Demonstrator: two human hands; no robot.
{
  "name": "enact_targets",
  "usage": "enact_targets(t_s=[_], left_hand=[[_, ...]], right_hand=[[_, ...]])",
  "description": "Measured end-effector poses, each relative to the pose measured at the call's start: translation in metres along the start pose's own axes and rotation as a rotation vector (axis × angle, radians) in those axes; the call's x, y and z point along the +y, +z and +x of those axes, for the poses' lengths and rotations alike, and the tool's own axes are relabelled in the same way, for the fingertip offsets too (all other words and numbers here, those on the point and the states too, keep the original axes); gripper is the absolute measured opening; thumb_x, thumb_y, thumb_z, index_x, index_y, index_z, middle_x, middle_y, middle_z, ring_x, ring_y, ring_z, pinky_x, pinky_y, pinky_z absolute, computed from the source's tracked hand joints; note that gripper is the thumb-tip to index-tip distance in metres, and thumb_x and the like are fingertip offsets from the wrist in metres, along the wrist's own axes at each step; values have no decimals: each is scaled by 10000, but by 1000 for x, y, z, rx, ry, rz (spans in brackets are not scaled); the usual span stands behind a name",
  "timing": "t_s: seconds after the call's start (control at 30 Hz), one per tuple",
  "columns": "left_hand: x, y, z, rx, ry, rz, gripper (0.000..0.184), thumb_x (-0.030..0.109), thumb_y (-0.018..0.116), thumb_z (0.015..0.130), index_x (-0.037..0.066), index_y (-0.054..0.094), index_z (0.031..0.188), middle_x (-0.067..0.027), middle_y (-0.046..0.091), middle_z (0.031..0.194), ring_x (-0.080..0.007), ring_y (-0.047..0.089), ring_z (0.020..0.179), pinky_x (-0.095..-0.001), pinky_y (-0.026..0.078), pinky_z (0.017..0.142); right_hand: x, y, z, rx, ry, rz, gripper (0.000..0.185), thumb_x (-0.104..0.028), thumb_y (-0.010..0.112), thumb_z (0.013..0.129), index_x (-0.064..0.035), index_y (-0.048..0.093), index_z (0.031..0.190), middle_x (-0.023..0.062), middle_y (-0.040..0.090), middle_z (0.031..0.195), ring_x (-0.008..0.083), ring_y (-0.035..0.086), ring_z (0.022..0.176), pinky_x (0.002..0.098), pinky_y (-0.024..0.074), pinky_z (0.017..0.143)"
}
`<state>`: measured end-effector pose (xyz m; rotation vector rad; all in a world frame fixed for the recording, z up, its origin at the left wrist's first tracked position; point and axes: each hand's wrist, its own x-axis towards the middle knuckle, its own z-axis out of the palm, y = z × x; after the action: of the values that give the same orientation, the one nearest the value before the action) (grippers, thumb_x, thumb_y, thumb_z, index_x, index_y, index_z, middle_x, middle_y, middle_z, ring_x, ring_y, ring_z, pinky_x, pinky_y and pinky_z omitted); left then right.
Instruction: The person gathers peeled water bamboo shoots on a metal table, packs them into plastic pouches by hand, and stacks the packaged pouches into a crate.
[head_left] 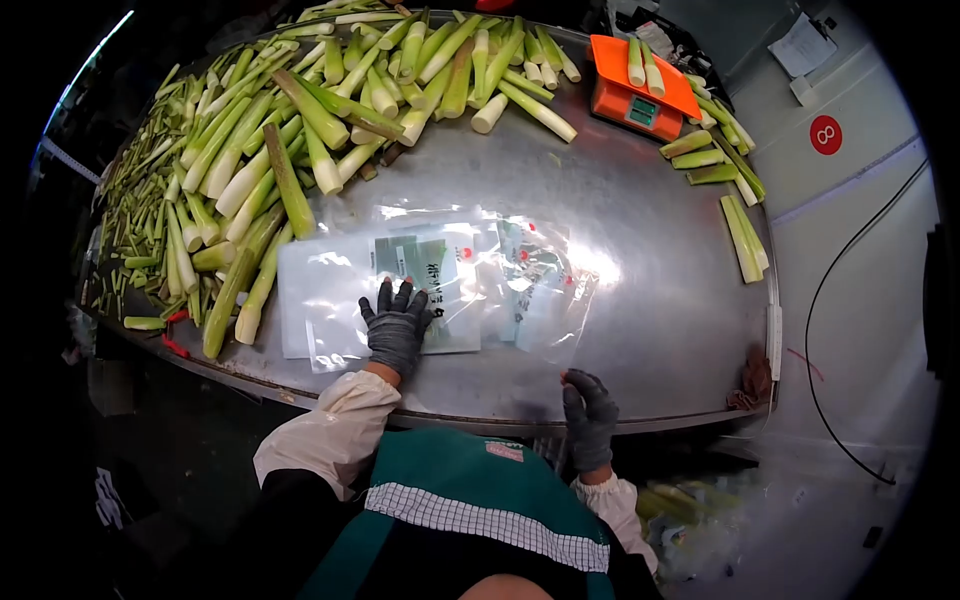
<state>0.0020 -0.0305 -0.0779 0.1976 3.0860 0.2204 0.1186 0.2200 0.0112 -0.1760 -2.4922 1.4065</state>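
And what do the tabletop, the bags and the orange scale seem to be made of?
Tabletop: metal, probably steel, judging by its grey, satin-like sheen.
Bags: glossy, mostly clear plastic film, with sharp glints and see-through edges.
Orange scale: likely smooth plastic, given its even, bright colour, though painted metal can't be ruled out.

Bag (457, 322) partly under left hand (397, 328), scale display (642, 112) unreadable, blurred floor pile (685, 510), perhaps stalks

The head camera looks forward and down across the nearby table (680, 290).
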Motion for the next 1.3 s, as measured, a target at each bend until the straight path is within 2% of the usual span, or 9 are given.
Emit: enact_targets(t_s=[0.2,0.4,0.5,0.77,0.9,0.97,1.1,1.27,1.3], left_hand=[[-6,1,-4,94,50,-87,491,445,516,712,221,448,1144,-31,315,1281,-257,188,1221,-558,78,919],[-8,19,-18,247,174,-117,429,385,557,699,186,509,1076,-18,370,1244,-256,214,1216,-539,63,937],[-7,22,-20,317,191,-144,330,288,596,683,189,552,995,10,445,1176,-252,264,1195,-534,85,933],[-9,24,-17,367,218,-174,271,214,621,666,179,578,932,20,515,1090,-238,324,1165,-524,127,922],[0,7,-13,256,232,-174,259,229,616,672,168,582,921,-3,479,1135,-259,284,1181,-535,126,921],[9,-8,-8,262,148,-174,265,251,605,685,160,577,932,-43,446,1161,-278,223,1202,-560,117,912],[70,-100,-9,441,172,-556,322,101,656,643,38,540,936,-131,515,907,-255,533,758,-310,442,615],[154,-113,-1,-14,143,-527,767,423,736,490,29,405,1059,-175,511,928,-263,538,818,-338,448,648],[164,-101,8,30,200,-460,646,416,694,563,38,415,1007,-170,536,860,-286,551,772,-363,445,624]], right_hand=[[60,64,61,-60,115,-30,190,-136,515,791,14,565,895,86,583,744,123,543,627,246,431,589],[91,110,109,-123,164,-37,226,-210,522,770,-18,583,871,128,586,721,228,571,680,296,441,638],[64,102,117,-352,592,334,223,-213,540,770,-16,583,866,18,514,586,84,465,447,228,399,452],[42,78,122,-839,569,172,190,-187,536,767,-16,592,828,36,550,602,100,528,497,228,439,475],[48,78,123,-823,313,-179,161,-155,550,759,0,588,781,45,558,597,106,526,488,225,439,462],[42,67,122,-708,584,302,152,-146,599,730,-2,571,691,39,545,570,103,509,461,217,422,435],[44,38,127,-540,464,601,214,-182,664,684,-41,530,594,21,502,508,83,456,408,203,382,396],[29,22,124,-391,496,654,220,-162,675,670,-44,513,580,14,477,474,84,427,392,204,343,379],[26,18,124,-354,529,756,221,-154,676,667,-51,504,574,10,476,474,82,423,390,202,336,377]])
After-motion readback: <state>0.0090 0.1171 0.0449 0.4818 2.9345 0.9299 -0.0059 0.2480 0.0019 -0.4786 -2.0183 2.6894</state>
